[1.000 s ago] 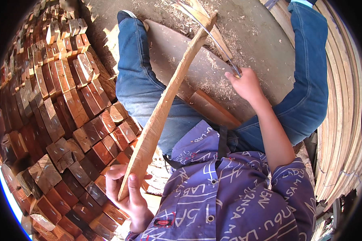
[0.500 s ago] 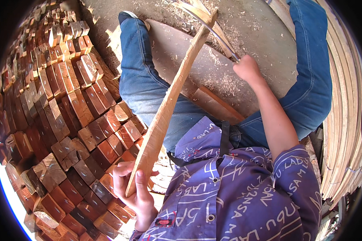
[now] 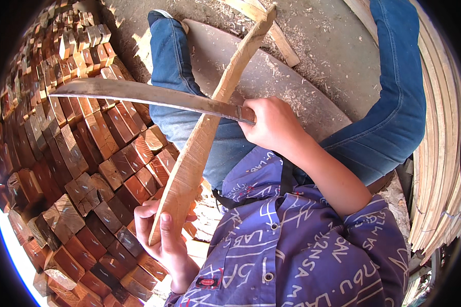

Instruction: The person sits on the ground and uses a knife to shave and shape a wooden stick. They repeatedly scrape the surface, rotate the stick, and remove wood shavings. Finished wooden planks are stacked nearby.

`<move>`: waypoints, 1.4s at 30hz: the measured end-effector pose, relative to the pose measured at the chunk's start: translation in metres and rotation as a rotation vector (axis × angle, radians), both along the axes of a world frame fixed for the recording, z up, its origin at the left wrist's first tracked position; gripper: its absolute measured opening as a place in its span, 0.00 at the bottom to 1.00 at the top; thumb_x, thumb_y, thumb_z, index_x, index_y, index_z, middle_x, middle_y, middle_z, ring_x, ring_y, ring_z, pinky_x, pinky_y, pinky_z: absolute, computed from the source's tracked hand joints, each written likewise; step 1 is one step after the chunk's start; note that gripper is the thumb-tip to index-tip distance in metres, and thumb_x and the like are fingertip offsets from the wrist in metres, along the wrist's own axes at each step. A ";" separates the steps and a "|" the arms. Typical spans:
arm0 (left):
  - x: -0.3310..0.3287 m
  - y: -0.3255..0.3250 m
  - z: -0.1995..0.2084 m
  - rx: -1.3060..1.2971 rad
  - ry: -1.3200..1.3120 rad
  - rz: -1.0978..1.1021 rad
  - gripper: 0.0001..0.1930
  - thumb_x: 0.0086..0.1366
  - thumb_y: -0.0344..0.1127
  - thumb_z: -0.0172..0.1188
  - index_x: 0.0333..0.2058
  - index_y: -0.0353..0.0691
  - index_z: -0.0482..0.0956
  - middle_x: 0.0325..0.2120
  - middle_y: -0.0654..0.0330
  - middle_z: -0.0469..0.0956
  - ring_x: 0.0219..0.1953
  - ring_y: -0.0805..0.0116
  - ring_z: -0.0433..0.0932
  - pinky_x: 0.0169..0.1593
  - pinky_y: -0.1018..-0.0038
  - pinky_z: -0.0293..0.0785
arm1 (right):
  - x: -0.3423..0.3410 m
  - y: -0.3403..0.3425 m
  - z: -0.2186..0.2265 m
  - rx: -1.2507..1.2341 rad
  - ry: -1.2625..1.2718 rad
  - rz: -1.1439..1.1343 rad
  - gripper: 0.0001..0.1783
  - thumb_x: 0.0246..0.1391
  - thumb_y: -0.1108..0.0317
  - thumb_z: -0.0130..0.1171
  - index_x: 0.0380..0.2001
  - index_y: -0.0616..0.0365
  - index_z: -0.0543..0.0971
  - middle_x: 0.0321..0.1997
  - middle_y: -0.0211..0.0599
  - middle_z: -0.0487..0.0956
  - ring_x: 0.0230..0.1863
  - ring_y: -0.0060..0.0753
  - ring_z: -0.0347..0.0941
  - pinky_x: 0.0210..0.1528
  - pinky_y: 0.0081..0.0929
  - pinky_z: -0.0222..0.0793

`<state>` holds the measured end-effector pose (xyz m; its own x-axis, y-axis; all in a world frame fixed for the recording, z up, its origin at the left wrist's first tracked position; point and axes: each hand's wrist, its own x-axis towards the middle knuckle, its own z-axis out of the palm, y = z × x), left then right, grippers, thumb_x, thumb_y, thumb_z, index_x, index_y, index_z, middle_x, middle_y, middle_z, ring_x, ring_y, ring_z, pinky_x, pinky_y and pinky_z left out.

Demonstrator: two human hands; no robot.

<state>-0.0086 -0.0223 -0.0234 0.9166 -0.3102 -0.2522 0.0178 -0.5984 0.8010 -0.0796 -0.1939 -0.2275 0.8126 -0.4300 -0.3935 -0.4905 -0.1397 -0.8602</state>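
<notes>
My left hand grips the near end of a long, pale piece of wood, thumb on top and fingers around its edge. The wood slants up and away to the right, wide near me and narrowing toward its far tip. Closed on the handle of a machete, my right hand is just right of the wood. The long curved blade lies across the wood's middle and points left, over my leg. Whether the blade touches the wood, I cannot tell. My right fingers hide most of the handle.
Stacked reddish-brown wood blocks fill the left side. My legs in jeans spread around a broad flat board strewn with shavings. Light strips lie on the ground ahead. Long thin slats are piled at the right.
My right hand has drawn the machete back toward me from the wood's far end, and its blade has swung to point left. The wood has shifted slightly nearer and to the left.
</notes>
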 end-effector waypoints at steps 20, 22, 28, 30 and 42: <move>-0.020 0.029 -0.016 0.024 0.009 0.019 0.08 0.68 0.30 0.57 0.38 0.32 0.69 0.35 0.54 0.73 0.34 0.62 0.81 0.29 0.68 0.87 | -0.013 0.001 -0.037 -0.006 0.268 0.036 0.14 0.44 0.63 0.64 0.32 0.62 0.83 0.31 0.55 0.82 0.38 0.58 0.80 0.45 0.47 0.76; -0.018 0.033 -0.021 0.011 0.017 0.016 0.08 0.68 0.31 0.57 0.38 0.32 0.70 0.36 0.53 0.74 0.35 0.61 0.82 0.29 0.68 0.87 | -0.015 0.004 -0.037 -0.050 0.280 0.039 0.14 0.45 0.64 0.63 0.33 0.62 0.83 0.31 0.54 0.82 0.38 0.58 0.80 0.46 0.47 0.76; -0.016 0.041 -0.029 0.001 0.027 0.008 0.08 0.68 0.31 0.57 0.39 0.31 0.70 0.37 0.53 0.75 0.36 0.61 0.82 0.29 0.67 0.87 | -0.025 0.012 -0.008 -0.020 0.208 0.087 0.14 0.43 0.64 0.63 0.34 0.61 0.83 0.30 0.55 0.82 0.37 0.57 0.80 0.44 0.48 0.77; -0.019 0.040 -0.025 -0.004 0.016 0.028 0.08 0.68 0.31 0.57 0.39 0.31 0.70 0.37 0.53 0.74 0.36 0.61 0.82 0.28 0.68 0.87 | -0.028 0.011 -0.012 -0.086 0.197 0.140 0.14 0.43 0.64 0.64 0.33 0.60 0.83 0.30 0.54 0.82 0.37 0.57 0.80 0.43 0.48 0.77; -0.010 0.031 -0.021 0.000 -0.014 -0.007 0.08 0.67 0.30 0.57 0.38 0.31 0.70 0.35 0.54 0.73 0.34 0.64 0.81 0.27 0.70 0.87 | -0.035 -0.008 -0.037 -0.081 0.294 -0.004 0.14 0.45 0.63 0.63 0.32 0.63 0.83 0.28 0.58 0.80 0.36 0.62 0.78 0.43 0.49 0.74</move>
<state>-0.0186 0.0084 -0.0443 0.9178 -0.3167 -0.2397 0.0027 -0.5984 0.8012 -0.1148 -0.2020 -0.2648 0.6674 -0.4723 -0.5757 -0.7173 -0.2001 -0.6674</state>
